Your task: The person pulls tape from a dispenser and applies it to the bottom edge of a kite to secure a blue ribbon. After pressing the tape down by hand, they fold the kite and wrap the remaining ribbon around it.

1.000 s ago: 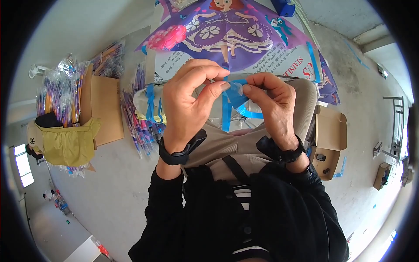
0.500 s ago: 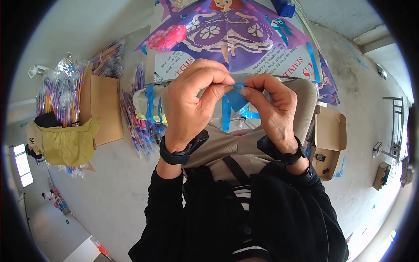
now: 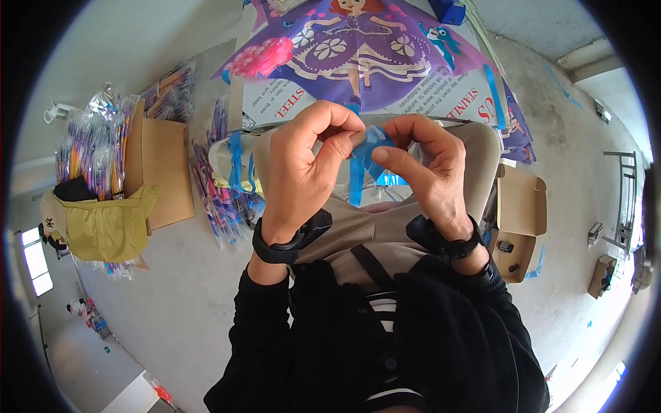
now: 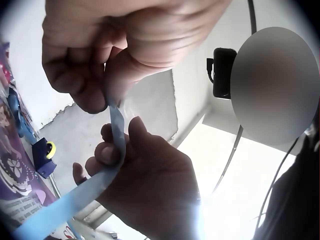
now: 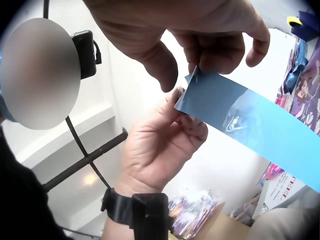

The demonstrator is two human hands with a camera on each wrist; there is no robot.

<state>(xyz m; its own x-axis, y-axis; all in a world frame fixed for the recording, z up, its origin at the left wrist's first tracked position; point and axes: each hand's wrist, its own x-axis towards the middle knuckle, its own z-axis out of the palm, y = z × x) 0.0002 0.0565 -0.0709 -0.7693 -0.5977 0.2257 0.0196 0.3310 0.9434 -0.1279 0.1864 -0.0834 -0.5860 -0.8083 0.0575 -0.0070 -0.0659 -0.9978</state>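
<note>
A glossy blue plastic strip [image 3: 376, 146] is between the two hands in front of the lap, one length hanging below. The left hand [image 3: 308, 160] pinches its end between thumb and fingertips. In the right wrist view, the end of the blue plastic strip [image 5: 215, 97] has a clear, filmy edge. The right hand [image 3: 432, 160] has its curled fingers against the strip's upper edge, while its thumb stands a little off from them. From the left wrist view, the right hand [image 4: 155, 175] shows the strip running between its thumb and curled fingers. Beyond them lies a purple princess-print kite sheet [image 3: 406, 69].
The sheet lies on a printed white board [image 3: 303, 103]. Blue ribbons [image 3: 235, 162] hang at its left. Wrapped packs [image 3: 96, 155], a cardboard box [image 3: 164, 172] and an olive cloth [image 3: 113, 230] are further left. An open carton [image 3: 521, 206] sits right; a tape dispenser [image 3: 451, 12] stands behind.
The right thumb has come away from its pinch and slid down over the strip. The strip's end has turned between the hands, and the left hand still pinches it, slightly shifted.
</note>
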